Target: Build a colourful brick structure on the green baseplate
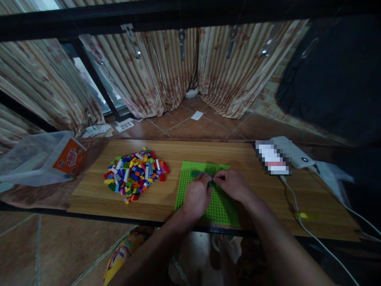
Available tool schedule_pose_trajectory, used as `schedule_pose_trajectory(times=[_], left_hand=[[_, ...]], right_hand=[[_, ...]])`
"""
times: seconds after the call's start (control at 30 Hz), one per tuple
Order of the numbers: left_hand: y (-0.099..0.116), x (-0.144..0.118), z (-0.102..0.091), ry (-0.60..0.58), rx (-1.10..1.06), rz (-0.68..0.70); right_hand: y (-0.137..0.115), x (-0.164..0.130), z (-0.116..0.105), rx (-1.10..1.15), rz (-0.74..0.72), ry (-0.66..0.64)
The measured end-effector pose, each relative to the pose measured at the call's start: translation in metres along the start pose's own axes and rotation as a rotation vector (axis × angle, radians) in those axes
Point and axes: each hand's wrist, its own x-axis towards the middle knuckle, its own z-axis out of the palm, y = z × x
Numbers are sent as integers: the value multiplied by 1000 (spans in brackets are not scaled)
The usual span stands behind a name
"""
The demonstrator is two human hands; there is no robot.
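Note:
A bright green studded baseplate point(223, 210) lies on the wooden table, with both hands above its upper half. My left hand point(199, 194) is closed, its fingertips pinched around small dark green toy bricks point(210, 183). From the other side my right hand point(233, 183) meets it, thumb and forefinger pressed together at the same spot; what it grips is mostly hidden by the fingers. Dark green bricks point(195, 174) sit on the plate just beyond my left hand. To the left is a heap of mixed coloured bricks point(137, 172).
A clear plastic bin point(32, 159) with an orange label stands past the table's left end. On the right of the wooden table point(166, 147) lie a phone point(272, 157), a white cable point(294, 198) and a pale white device point(290, 151). Striped curtains point(154, 71) hang behind.

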Motion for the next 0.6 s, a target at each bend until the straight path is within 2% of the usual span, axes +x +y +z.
schedule_pose_trajectory(times=[0.33, 0.6], left_hand=[[5, -4, -6, -111, 282, 70], [-1, 1, -9, -132, 187, 68]], right_hand=[[-4, 3, -1, -6, 18, -31], [-9, 1, 2, 15, 50, -11]])
